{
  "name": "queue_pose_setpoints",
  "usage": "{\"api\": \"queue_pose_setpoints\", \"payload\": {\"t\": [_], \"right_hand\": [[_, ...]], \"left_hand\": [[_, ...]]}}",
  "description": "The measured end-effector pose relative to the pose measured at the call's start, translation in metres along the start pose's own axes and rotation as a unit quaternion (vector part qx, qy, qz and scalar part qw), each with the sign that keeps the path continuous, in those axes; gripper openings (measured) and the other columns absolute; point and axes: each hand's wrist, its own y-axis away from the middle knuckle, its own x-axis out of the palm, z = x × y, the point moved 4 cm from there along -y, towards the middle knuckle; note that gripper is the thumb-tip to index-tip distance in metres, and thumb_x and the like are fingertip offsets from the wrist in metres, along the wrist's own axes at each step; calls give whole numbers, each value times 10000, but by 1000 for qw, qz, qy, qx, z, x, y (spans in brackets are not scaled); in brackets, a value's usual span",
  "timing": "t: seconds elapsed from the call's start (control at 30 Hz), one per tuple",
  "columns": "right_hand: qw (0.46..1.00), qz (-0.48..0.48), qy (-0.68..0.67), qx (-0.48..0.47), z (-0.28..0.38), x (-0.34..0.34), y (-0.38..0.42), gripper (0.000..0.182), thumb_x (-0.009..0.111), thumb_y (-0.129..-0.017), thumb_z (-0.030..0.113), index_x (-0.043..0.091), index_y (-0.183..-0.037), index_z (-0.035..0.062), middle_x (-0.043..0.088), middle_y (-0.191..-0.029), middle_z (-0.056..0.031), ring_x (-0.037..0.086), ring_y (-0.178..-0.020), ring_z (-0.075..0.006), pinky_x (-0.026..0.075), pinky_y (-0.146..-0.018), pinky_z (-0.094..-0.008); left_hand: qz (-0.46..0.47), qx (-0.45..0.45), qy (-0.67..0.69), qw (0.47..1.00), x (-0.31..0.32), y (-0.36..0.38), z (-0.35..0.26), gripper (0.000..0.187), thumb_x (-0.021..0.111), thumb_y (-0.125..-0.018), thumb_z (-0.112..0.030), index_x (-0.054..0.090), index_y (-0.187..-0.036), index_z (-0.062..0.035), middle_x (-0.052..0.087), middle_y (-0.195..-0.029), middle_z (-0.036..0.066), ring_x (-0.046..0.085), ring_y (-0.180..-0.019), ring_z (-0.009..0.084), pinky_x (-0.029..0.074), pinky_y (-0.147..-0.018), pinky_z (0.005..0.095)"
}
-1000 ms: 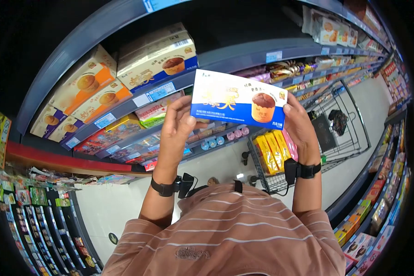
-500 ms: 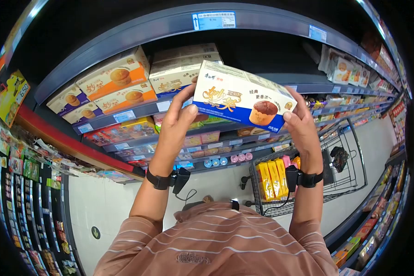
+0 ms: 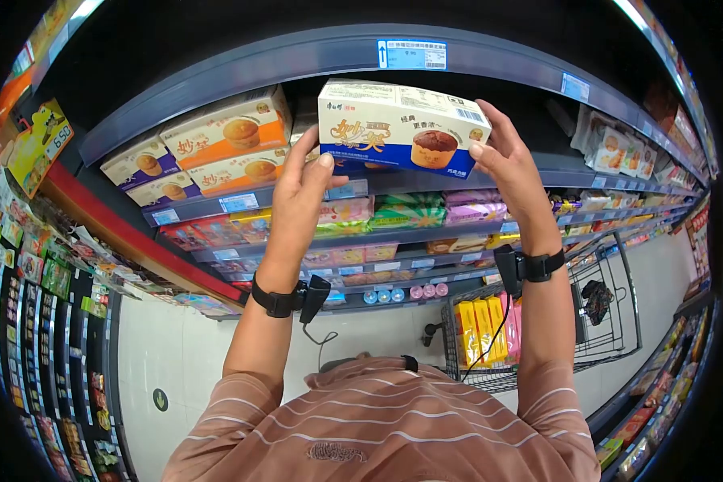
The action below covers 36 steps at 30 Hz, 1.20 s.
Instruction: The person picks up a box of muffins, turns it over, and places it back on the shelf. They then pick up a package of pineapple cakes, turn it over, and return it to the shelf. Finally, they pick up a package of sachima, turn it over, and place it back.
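Observation:
A white and blue box [image 3: 394, 132] with a chocolate muffin picture is held up in front of the shelf, nearly level. My left hand [image 3: 301, 177] grips its left end, thumb on the front face. At the right end my right hand [image 3: 510, 157] holds it, thumb on the front and fingers behind. Behind and left of it, orange and white muffin boxes [image 3: 229, 132] are stacked on the shelf beside purple and white ones [image 3: 140, 161]. The box partly hides another carton behind it.
A shopping cart [image 3: 598, 337] with yellow packs [image 3: 482, 325] and pink packs stands at the lower right. Lower shelves hold green and purple packages [image 3: 410, 210]. A shelf rail [image 3: 297, 60] with price labels runs above the box. More stocked shelves stand at the far left.
Both hands have moved the box up, a little left and nearer the shelf, and it is turned closer to level. The camera view has shifted slightly.

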Motion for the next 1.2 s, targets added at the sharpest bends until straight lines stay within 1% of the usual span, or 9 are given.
{"api": "queue_pose_setpoints", "payload": {"t": [0.13, 0.5, 0.6, 0.7, 0.8, 0.9, 1.0, 1.1, 1.2], "right_hand": [[1000, -1, -10, -22, -8, 4, -14, 891, 758, -825, 380, 356, -1537, 26, 494, -1469, -204, 546, -1289, -282, 502, -948, -357], [999, 27, -20, -35, -4, 13, -45, 833, 750, -866, 340, 365, -1513, -17, 506, -1451, -209, 537, -1293, -268, 484, -982, -358], [998, 43, -22, -51, -4, 17, -56, 821, 760, -865, 340, 384, -1500, -21, 517, -1439, -203, 531, -1296, -265, 465, -1006, -355], [996, 49, -23, -66, -10, 21, -65, 819, 769, -862, 344, 396, -1494, -19, 522, -1433, -203, 527, -1299, -272, 452, -1022, -359], [996, 57, -25, -63, -13, 26, -71, 833, 777, -854, 355, 399, -1496, -18, 516, -1441, -211, 526, -1299, -281, 452, -1023, -364], [996, 62, -27, -64, -20, 29, -78, 851, 783, -844, 370, 402, -1498, -20, 507, -1453, -221, 516, -1313, -295, 432, -1056, -382], [995, 62, -23, -81, -28, 33, -86, 852, 781, -839, 387, 415, -1491, -21, 498, -1467, -231, 493, -1346, -319, 379, -1121, -407], [994, 65, -2, -88, -32, 35, -93, 854, 777, -836, 408, 425, -1485, -22, 486, -1480, -243, 459, -1384, -345, 313, -1178, -425], [994, 59, 11, -90, -30, 38, -93, 875, 779, -827, 437, 428, -1482, -26, 479, -1486, -252, 440, -1405, -358, 284, -1199, -430]], "left_hand": [[-13, 8, -12, 1000, -5, -6, 3, 582, 548, -1031, -257, 387, -1517, 21, 560, -1383, 183, 616, -1197, 258, 579, -885, 356], [-32, 51, -5, 998, -10, -17, 3, 588, 555, -1025, -232, 380, -1500, 66, 573, -1361, 180, 604, -1203, 232, 578, -880, 345], [-29, 42, -37, 998, -16, -19, 9, 601, 563, -1021, -235, 372, -1501, 73, 578, -1353, 179, 613, -1186, 222, 580, -873, 340], [-48, 24, -49, 997, -23, -21, 17, 646, 603, -1007, -209, 328, -1520, 70, 653, -1143, 150, 654, -973, 169, 544, -870, 300], [-45, 29, -122, 991, -25, -15, 13, 643, 589, -1014, -262, 353, -1505, 79, 597, -1320, 220, 631, -1153, 223, 575, -869, 325], [-46, 66, -153, 985, -29, -8, 17, 622, 588, -1016, -267, 373, -1497, 62, 613, -1295, 229, 632, -1164, 235, 571, -866, 319], [-31, -5, -131, 991, -32, 4, 19, 583, 576, -1022, -261, 395, -1483, 47, 576, -1350, 233, 616, -1207, 251, 565, -885, 327], [-32, 30, -162, 986, -37, 14, 31, 551, 570, -1025, -244, 407, -1471, 34, 515, -1421, 233, 598, -1233, 252, 552, -920, 336], [-22, 1, -137, 990, -39, 18, 43, 532, 570, -1024, -221, 413, -1460, 39, 482, -1446, 204, 587, -1236, 245, 539, -946, 339]]}}
